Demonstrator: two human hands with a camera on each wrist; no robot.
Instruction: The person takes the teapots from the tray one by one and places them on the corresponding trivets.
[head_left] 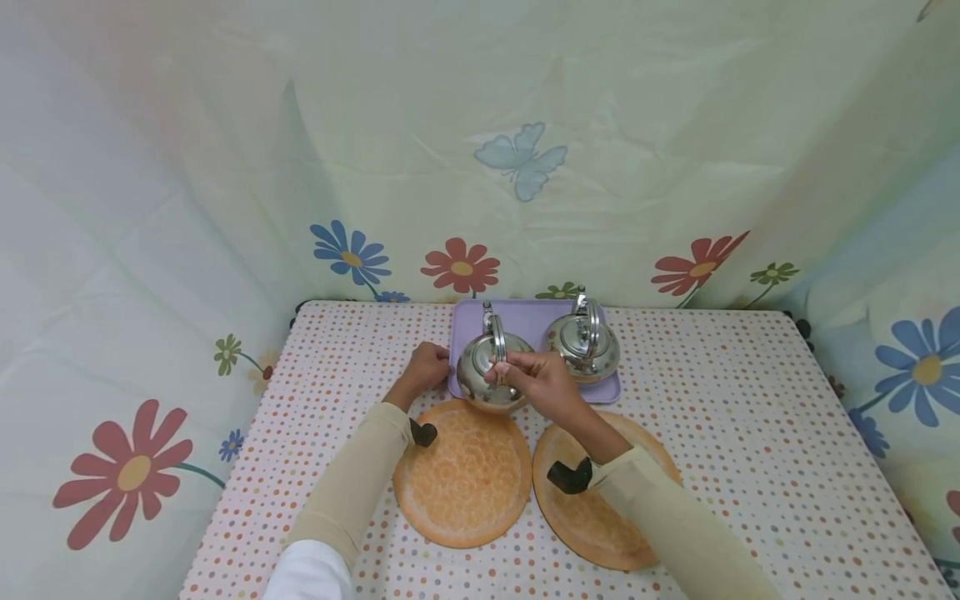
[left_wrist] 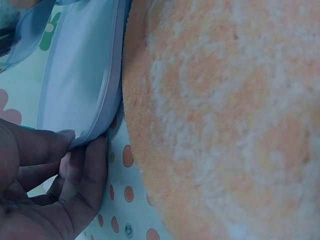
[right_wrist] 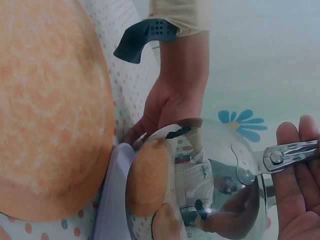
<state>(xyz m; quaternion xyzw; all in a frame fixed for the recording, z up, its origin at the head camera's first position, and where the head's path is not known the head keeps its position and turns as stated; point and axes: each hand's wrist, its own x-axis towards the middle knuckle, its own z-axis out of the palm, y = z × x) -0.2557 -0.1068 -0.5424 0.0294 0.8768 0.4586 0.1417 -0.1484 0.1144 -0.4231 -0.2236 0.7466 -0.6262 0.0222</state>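
Observation:
A purple tray (head_left: pixel 534 321) at the back of the table carries two steel kettles. My right hand (head_left: pixel 506 372) grips the upright handle (right_wrist: pixel 292 152) of the left kettle (head_left: pixel 480 375), which sits over the tray's front left corner; I cannot tell whether it is lifted off. Its polished body (right_wrist: pixel 200 175) fills the right wrist view beside my right hand (right_wrist: pixel 295 200). My left hand (head_left: pixel 429 365) pinches the tray's left edge (left_wrist: pixel 102 100) between thumb and fingers (left_wrist: pixel 75 165). The second kettle (head_left: pixel 585 343) stands on the tray's right side.
Two round orange mats (head_left: pixel 463 475) (head_left: pixel 600 508) lie side by side on the dotted tablecloth (head_left: pixel 750 417) in front of the tray. Flowered cloth walls (head_left: pixel 150 250) close in the table at the back and on both sides.

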